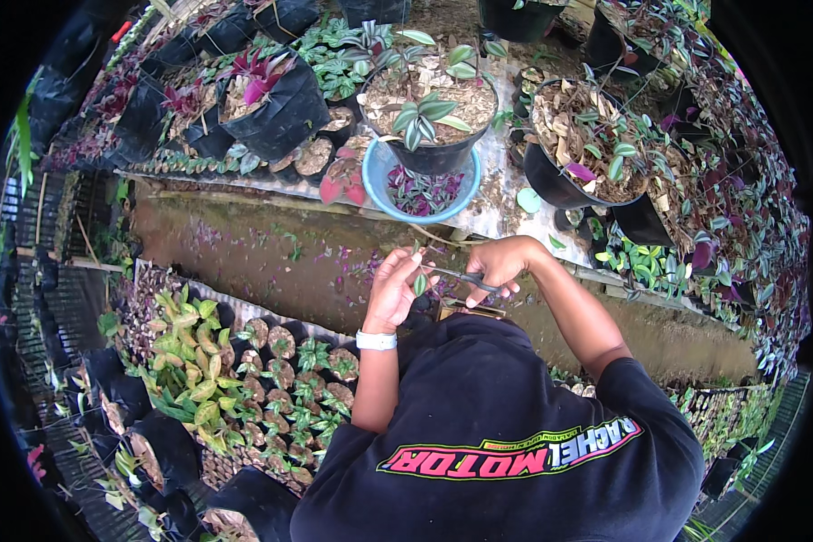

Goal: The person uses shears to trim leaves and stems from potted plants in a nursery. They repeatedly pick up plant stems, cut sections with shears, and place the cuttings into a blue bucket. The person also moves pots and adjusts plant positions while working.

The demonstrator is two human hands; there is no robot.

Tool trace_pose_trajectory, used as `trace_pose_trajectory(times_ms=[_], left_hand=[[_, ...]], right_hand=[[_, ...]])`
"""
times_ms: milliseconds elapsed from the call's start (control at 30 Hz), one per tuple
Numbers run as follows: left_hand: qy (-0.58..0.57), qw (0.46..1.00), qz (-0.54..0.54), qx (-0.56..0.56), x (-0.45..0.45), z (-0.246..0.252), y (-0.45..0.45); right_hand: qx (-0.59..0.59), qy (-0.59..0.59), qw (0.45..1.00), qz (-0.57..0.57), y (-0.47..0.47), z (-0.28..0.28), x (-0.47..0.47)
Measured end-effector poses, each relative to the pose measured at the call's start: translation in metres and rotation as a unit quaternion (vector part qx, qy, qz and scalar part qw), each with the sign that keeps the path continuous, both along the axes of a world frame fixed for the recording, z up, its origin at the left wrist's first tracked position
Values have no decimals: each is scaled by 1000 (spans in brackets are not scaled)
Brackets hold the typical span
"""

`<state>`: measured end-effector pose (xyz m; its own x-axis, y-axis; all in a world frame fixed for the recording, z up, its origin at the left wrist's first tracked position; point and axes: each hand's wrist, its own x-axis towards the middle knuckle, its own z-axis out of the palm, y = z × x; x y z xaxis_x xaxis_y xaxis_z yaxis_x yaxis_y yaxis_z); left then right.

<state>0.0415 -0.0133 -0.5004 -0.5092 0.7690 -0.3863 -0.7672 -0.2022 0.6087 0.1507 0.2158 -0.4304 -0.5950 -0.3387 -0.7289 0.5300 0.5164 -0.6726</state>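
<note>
Between the thumb and fingers of my left hand (pixel 394 288) is a small leafy plant cutting (pixel 419 281), its striped green leaves hanging below the fingertips. My right hand (pixel 503 265) grips a pair of scissors (pixel 475 278) by the dark handles. The blades point left, towards the cutting, and their tips reach the fingers of my left hand. Whether the blades touch the stem is too small to tell. Beyond my hands, a blue plastic basin (pixel 374 183) stands at the bed's edge, with purple and silver-green leafy cuttings (pixel 425 193) inside.
A black pot of striped plants (pixel 430 152) overhangs the basin's far rim. Another large black pot (pixel 555 179) stands right of it. Fallen purple leaves dot the dirt path (pixel 264 237). Small potted seedlings (pixel 281 372) fill the near left bed. A wooden stool (pixel 471 310) shows below my hands.
</note>
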Motion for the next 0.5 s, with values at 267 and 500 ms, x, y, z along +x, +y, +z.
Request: trace_pose_trajectory(times_ms=[267, 500], left_hand=[[41, 997, -42, -43, 11, 1, 10], [78, 988, -9, -135, 21, 10, 24]], right_hand=[[-11, -14, 999, 27, 3, -6, -4], [-10, -5, 1000, 7, 7, -11, -2]])
